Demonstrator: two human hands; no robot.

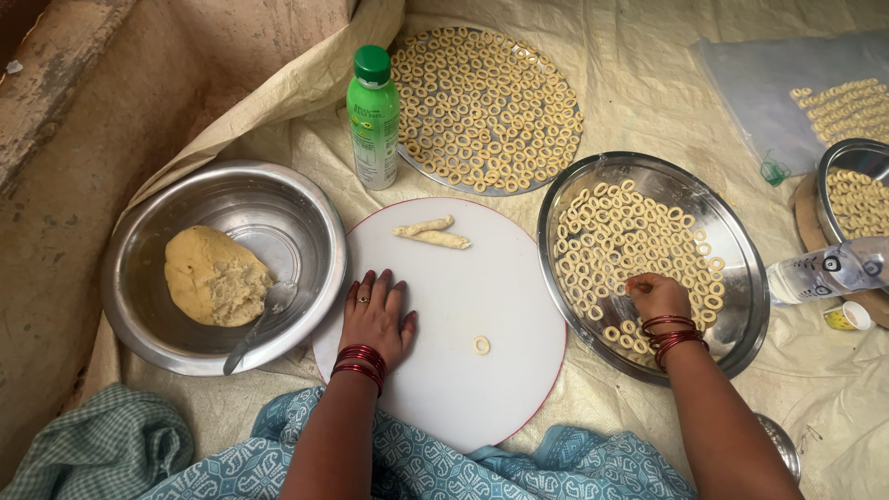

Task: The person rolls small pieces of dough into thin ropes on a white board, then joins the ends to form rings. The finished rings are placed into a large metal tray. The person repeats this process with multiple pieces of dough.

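My left hand lies flat, palm down, on the left part of a round white board, holding nothing. On the board rest two short dough rolls and one small dough ring. My right hand reaches into a steel plate covered with several dough rings, fingers pinched at a ring; what is between them is too small to tell. Red bangles circle both wrists.
A steel bowl at left holds a dough lump and a spoon. A green bottle stands behind the board. A flat tray of rings, another ring plate and a clear bottle lie around.
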